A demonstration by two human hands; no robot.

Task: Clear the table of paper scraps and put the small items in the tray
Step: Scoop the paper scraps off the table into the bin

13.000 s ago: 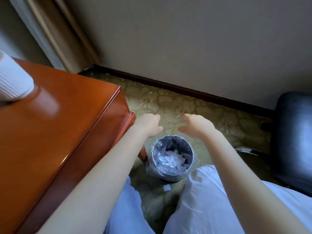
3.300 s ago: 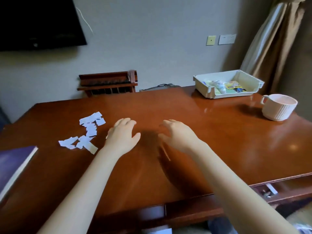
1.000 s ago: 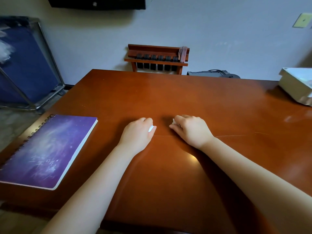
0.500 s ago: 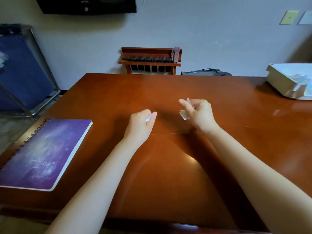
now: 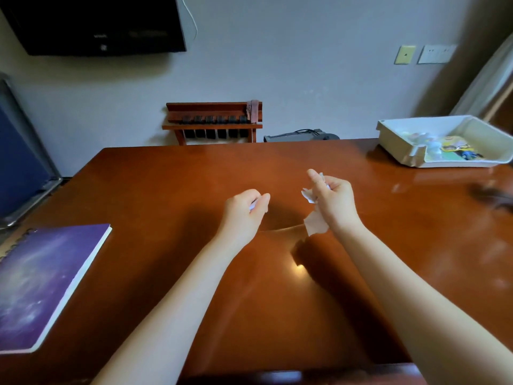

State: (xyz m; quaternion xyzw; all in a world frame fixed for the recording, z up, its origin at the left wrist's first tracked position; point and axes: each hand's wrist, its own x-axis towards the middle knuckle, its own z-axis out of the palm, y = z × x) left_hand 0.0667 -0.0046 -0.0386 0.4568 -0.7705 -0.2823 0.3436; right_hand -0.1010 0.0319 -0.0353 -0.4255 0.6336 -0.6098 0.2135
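Both my hands hover above the middle of the brown wooden table (image 5: 277, 315). My left hand (image 5: 245, 211) is curled round a few white paper scraps (image 5: 253, 204), of which only an edge shows between its fingers. My right hand (image 5: 331, 201) grips a bunch of white paper scraps (image 5: 307, 195); one larger piece (image 5: 315, 225) hangs below the palm. The white tray (image 5: 394, 144) stands at the table's far right corner with several small colourful items (image 5: 455, 148) inside.
A purple spiral notebook (image 5: 39, 284) lies at the table's left front. Behind the table stand a wooden rack (image 5: 213, 122) and a dark device with cables (image 5: 299, 136). A dark blurred shape (image 5: 494, 194) shows at the right edge.
Both hands gathered the scraps off the table and lifted, each holding paper. The view has turned right, so the tray shows in full.
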